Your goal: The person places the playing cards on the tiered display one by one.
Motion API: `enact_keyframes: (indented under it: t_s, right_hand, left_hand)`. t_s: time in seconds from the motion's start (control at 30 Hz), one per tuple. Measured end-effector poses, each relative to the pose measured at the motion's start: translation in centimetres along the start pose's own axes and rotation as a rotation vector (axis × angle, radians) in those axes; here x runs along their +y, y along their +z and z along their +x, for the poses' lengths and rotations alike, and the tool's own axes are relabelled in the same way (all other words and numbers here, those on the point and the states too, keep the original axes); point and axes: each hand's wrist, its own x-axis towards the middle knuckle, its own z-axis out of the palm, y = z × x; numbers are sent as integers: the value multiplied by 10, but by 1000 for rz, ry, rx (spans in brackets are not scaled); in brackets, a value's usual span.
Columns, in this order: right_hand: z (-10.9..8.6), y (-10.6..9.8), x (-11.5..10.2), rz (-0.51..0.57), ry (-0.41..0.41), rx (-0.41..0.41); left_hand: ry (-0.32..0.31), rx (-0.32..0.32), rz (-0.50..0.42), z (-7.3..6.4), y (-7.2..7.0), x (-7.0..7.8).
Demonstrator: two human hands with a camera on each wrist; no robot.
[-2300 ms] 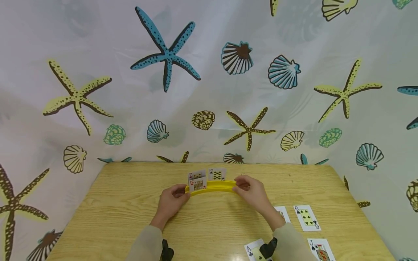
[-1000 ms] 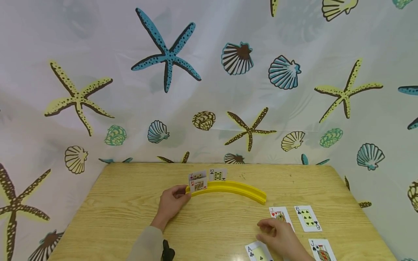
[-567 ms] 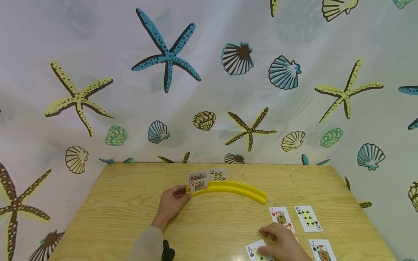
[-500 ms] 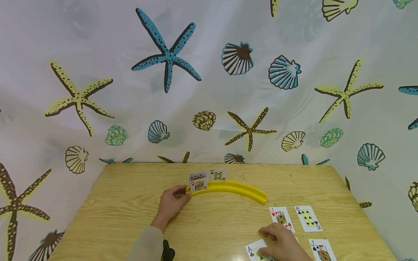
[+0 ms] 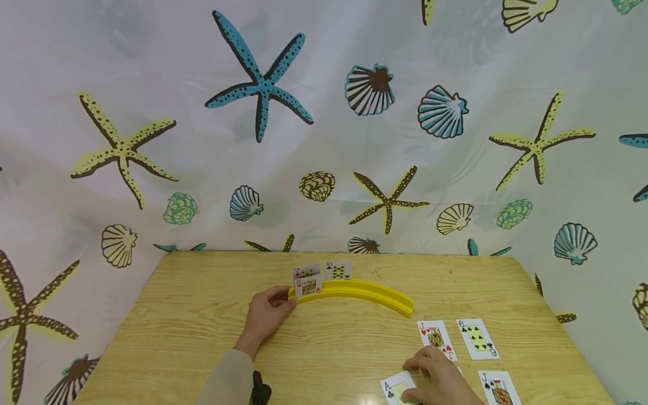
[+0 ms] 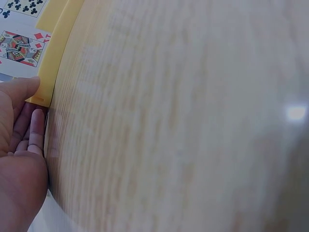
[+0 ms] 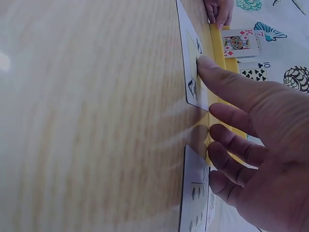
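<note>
My left hand (image 5: 265, 315) grips the left end of a curved yellow card holder (image 5: 364, 289). In the left wrist view its thumb (image 6: 26, 88) lies on the holder's face. A king of diamonds (image 5: 309, 286), a seven (image 5: 305, 271) behind it and a ten of clubs (image 5: 338, 270) stand upright in the holder. At the lower right, my right hand (image 5: 437, 378) reaches over an ace of clubs (image 5: 392, 387) lying face up. In the right wrist view its thumb (image 7: 208, 65) touches the ace (image 7: 189, 53), while the fingers bend loosely beside the card's edge.
A jack of hearts (image 5: 436, 337), a six of clubs (image 5: 477, 338) and a jack of spades (image 5: 498, 388) lie face up on the wooden table (image 5: 192, 315). Another card (image 7: 194, 193) is mostly hidden by my right hand. A printed curtain (image 5: 324, 140) surrounds the table.
My right hand has left the holder's right side and come down to the ace, its fingers shifting slightly toward the card's edge. My left hand stays on the holder.
</note>
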Motion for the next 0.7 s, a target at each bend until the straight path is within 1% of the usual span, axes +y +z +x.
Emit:
enact_keyframes:
  t_s: [0.2, 0.43, 0.7]
  right_hand:
    - [-1, 0, -1, 17, 38, -9]
    - [-1, 1, -2, -18, 35, 21]
    - [-1, 1, -3, -37, 54, 21]
  left_hand:
    - [-5, -4, -3, 0, 0, 1]
    - [-3, -3, -1, 0, 0, 1]
    - [1, -2, -9, -1, -1, 2]
